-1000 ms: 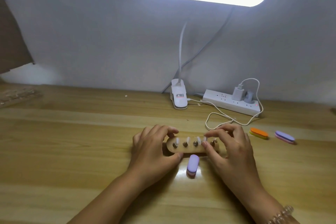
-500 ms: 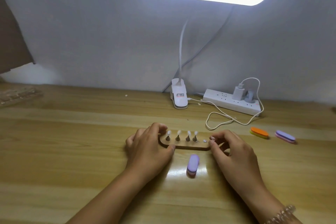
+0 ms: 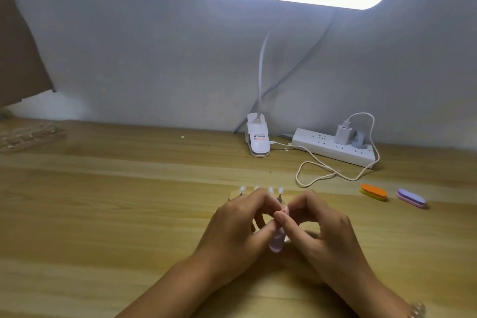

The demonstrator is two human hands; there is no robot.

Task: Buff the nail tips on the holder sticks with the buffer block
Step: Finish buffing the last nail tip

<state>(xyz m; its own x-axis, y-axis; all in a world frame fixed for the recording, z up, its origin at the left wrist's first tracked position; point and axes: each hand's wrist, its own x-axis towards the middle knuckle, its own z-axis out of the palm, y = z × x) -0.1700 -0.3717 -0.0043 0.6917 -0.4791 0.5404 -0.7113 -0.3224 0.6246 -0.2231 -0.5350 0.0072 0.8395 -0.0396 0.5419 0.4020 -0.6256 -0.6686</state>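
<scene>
Stick: one small holder stick [image 3: 284,211] with a pinkish nail tip, blurred, between my fingertips, above the lilac foam buffer block [image 3: 275,245] lying on the wooden table [image 3: 103,214].
Risk: so slight a pinch could let it slip or twist.
My left hand [image 3: 240,227]: curled, pinching it.
My right hand [image 3: 317,224]: curled, pinching it too.

A lit clip lamp [image 3: 258,141] stands beside a white power strip [image 3: 333,148] on the wooden table [image 3: 103,214].
</scene>
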